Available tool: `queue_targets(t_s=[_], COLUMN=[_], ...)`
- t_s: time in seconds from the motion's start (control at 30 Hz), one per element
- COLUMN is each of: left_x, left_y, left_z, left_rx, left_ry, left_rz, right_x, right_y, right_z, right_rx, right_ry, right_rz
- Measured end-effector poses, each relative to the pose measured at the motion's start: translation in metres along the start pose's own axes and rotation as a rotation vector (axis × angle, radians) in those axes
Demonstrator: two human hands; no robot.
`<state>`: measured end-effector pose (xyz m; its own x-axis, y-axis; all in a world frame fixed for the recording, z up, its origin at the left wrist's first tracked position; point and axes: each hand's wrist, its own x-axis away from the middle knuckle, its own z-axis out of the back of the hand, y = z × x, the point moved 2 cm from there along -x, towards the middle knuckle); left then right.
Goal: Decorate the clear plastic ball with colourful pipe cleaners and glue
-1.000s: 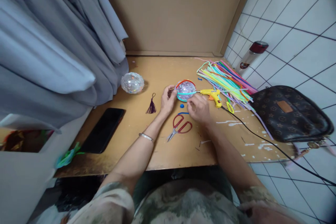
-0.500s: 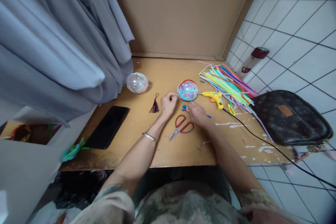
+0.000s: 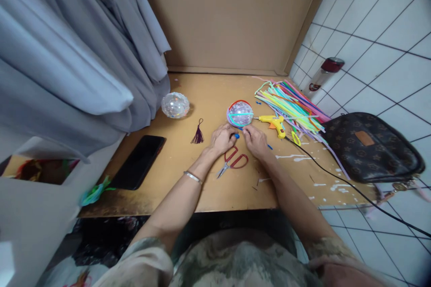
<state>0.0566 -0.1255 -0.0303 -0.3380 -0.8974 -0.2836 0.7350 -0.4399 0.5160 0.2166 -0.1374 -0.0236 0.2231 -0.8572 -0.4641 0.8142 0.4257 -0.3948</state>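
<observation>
My left hand point(image 3: 223, 139) is closed on a small coiled blue piece point(image 3: 237, 136), at its fingertips. Beside it on the right, my right hand point(image 3: 255, 140) pinches a blue strip point(image 3: 239, 128) that reaches toward the left hand; its other end point(image 3: 270, 147) shows past the hand. Just beyond the hands sits a clear faceted ball point(image 3: 240, 113) with red, teal and purple strips around it. Red-handled scissors point(image 3: 232, 162) lie partly open in front of the hands. A yellow glue gun point(image 3: 273, 122) rests to the right, its nozzle near the ball.
Left of the hands are a dark tassel point(image 3: 198, 132), another clear ball point(image 3: 175, 105) and a black phone point(image 3: 138, 161). Colourful pipe cleaners point(image 3: 291, 105), a black cord point(image 3: 323, 170), a patterned bag point(image 3: 370, 148) and a bottle point(image 3: 323, 76) are on the right.
My left hand has moved right to the blue coil and closed on it. My right hand has moved slightly up, lifting the blue strip toward the ball.
</observation>
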Motion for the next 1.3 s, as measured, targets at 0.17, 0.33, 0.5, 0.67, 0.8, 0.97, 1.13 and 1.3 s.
queue_targets(t_s=[0.17,0.33,0.5,0.67,0.8,0.97,1.13,1.3], left_x=[-0.001,-0.003,-0.003,-0.003,-0.004,-0.001,0.001,0.002], left_y=[0.001,-0.003,-0.007,-0.006,-0.006,-0.003,0.004,0.01], left_z=[-0.003,-0.003,0.001,0.002,0.0,0.0,0.002,0.006], left_rx=[0.074,0.263,0.349,0.516,0.61,0.488,0.199,0.008], left_ry=[-0.01,0.02,0.171,0.293,0.323,0.248,0.176,0.097], left_rz=[-0.024,0.051,0.08,0.122,0.132,0.069,-0.004,-0.051], right_x=[0.004,0.004,0.002,0.002,0.003,0.002,0.003,0.003], right_y=[0.003,0.005,0.008,0.004,-0.002,-0.006,-0.01,-0.013], right_z=[-0.008,-0.009,-0.001,0.002,0.004,0.007,0.006,0.006], right_rx=[-0.019,-0.07,-0.124,-0.088,0.105,0.239,0.261,0.294], right_ry=[0.005,0.155,0.424,0.404,0.355,0.275,0.198,0.188], right_rz=[0.053,0.075,0.036,0.125,0.158,0.138,0.173,0.191])
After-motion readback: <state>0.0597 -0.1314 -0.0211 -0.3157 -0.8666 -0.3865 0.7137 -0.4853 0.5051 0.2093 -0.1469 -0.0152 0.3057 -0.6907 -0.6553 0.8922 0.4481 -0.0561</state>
